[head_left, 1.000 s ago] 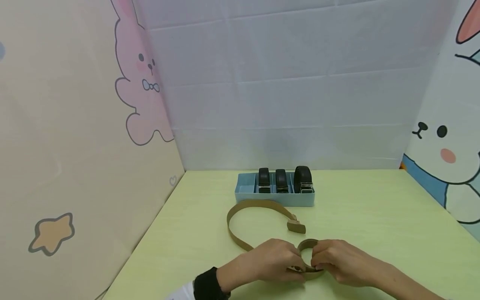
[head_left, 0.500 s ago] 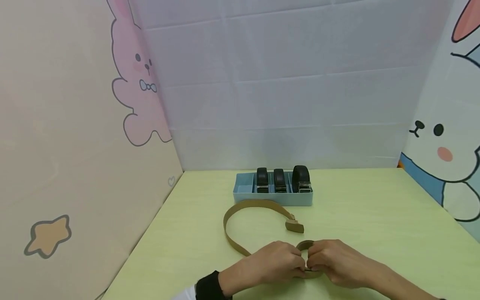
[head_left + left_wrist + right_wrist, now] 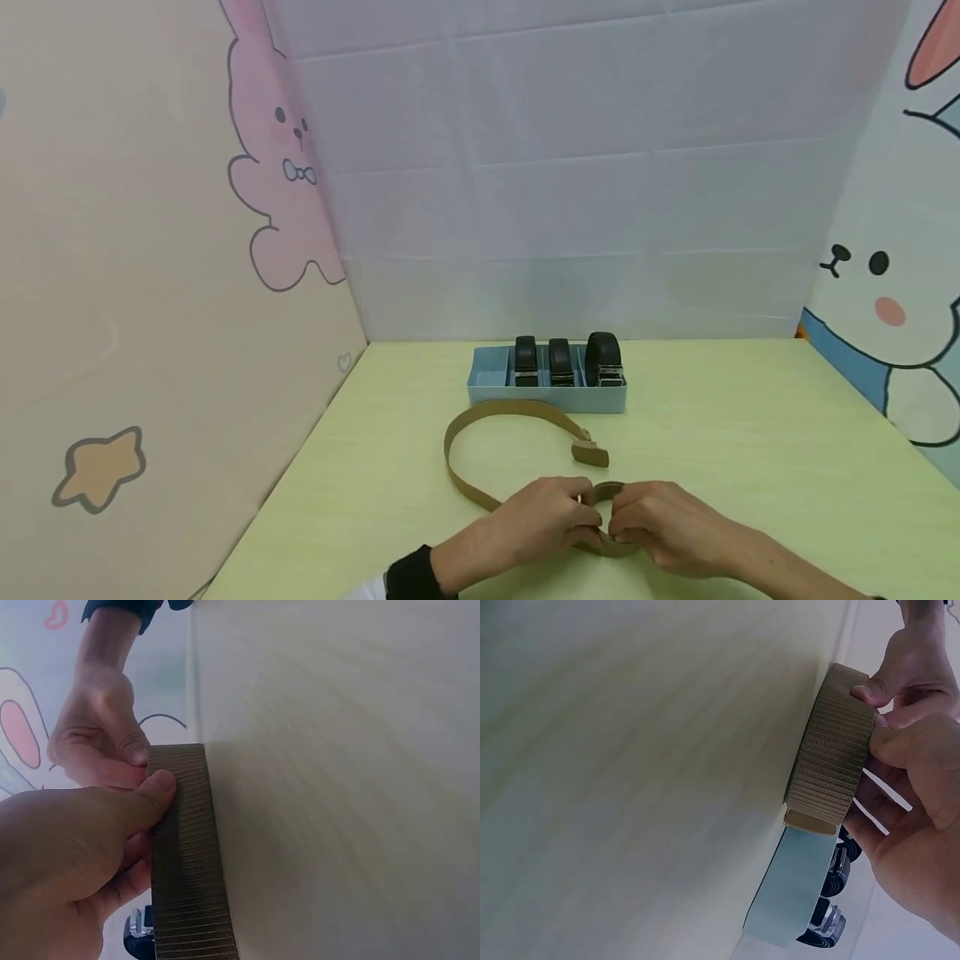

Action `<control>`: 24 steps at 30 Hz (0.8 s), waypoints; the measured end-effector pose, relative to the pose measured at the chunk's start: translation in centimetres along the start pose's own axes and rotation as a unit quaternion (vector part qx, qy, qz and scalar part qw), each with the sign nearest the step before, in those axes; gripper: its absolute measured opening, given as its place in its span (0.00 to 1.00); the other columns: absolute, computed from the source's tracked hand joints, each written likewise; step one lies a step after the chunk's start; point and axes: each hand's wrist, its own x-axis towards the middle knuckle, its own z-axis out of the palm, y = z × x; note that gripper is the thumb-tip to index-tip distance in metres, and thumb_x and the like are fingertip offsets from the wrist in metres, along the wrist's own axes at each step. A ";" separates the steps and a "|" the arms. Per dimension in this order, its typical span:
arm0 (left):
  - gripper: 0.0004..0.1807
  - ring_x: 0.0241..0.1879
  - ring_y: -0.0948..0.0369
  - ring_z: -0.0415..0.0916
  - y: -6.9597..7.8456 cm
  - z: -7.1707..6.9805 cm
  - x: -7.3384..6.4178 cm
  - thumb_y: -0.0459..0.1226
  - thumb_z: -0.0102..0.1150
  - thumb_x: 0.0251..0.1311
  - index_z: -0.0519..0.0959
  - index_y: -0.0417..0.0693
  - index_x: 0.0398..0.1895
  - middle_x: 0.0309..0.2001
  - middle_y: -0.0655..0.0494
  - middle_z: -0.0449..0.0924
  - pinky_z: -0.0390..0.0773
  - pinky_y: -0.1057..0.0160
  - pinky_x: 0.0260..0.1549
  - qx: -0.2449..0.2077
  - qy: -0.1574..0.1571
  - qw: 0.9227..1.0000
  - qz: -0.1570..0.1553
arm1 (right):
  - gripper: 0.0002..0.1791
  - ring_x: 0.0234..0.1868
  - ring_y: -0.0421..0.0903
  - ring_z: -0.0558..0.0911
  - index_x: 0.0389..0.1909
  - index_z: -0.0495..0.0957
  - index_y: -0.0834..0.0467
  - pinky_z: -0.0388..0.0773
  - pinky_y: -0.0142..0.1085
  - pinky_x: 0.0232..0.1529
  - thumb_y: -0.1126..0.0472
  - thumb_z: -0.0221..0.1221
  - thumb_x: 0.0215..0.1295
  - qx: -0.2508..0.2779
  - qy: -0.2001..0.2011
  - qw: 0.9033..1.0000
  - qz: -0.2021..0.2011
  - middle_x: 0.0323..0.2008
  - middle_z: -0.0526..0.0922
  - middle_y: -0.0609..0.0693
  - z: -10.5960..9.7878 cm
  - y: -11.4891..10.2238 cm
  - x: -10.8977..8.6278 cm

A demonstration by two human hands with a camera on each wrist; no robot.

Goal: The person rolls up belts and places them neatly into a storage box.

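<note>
A tan webbing belt (image 3: 517,407) lies on edge on the table, its far part bowed in a wide loop that ends in a tan buckle (image 3: 590,454). Its near end is curled into a small ring between both hands. My left hand (image 3: 536,517) pinches the ring's left side; in the left wrist view the thumb presses flat on the ribbed strap (image 3: 191,862). Opposite it, my right hand (image 3: 667,529) pinches the ring with thumb and fingers, tips partly hidden. The right wrist view shows the ring's outer face (image 3: 832,742) standing upright.
Behind the belt stands a light blue divided box (image 3: 547,401). Rolled black belts (image 3: 560,360) with metal buckles fill three compartments, and the leftmost compartment (image 3: 490,367) holds nothing visible. Printed cloth walls (image 3: 570,208) enclose the yellow-green table (image 3: 750,433).
Both hands have shifted slightly left along the belt, still close together. The left fingers have changed their pinch, and the ring sits a little further left. The buckle end stays about where it was.
</note>
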 end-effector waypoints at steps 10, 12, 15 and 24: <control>0.07 0.47 0.73 0.85 -0.3 0.6 0.1 0.53 0.73 0.73 0.95 0.67 0.39 0.42 0.72 0.91 0.81 0.76 0.57 0.118 0.007 0.991 0.060 | 0.11 0.43 0.29 0.84 0.46 0.92 0.50 0.81 0.24 0.41 0.70 0.69 0.76 0.072 -0.042 0.996 0.010 0.41 0.90 0.40 -1.5 1.0 0.8; 0.08 0.46 0.73 0.85 -0.2 0.5 0.1 0.53 0.72 0.74 0.95 0.67 0.39 0.42 0.73 0.91 0.80 0.77 0.56 0.122 -0.002 0.991 0.064 | 0.11 0.44 0.31 0.84 0.46 0.91 0.50 0.82 0.28 0.41 0.70 0.69 0.76 0.059 -0.029 0.998 0.024 0.42 0.90 0.41 -2.1 1.5 1.4; 0.07 0.45 0.74 0.84 -0.2 0.3 0.1 0.52 0.70 0.75 0.94 0.68 0.39 0.43 0.73 0.91 0.79 0.78 0.54 0.127 -0.014 0.990 0.066 | 0.11 0.47 0.38 0.86 0.48 0.91 0.51 0.85 0.33 0.44 0.71 0.71 0.74 -0.003 -0.009 0.998 0.063 0.47 0.90 0.44 -2.8 2.4 2.6; 0.06 0.45 0.75 0.81 -0.2 0.1 -0.3 0.50 0.68 0.78 0.92 0.69 0.41 0.42 0.74 0.88 0.76 0.83 0.48 0.102 -0.046 0.991 0.071 | 0.18 0.67 0.59 0.86 0.55 0.88 0.56 0.89 0.50 0.62 0.63 0.79 0.66 -0.200 -0.060 0.976 0.056 0.65 0.88 0.58 -1.5 5.3 5.3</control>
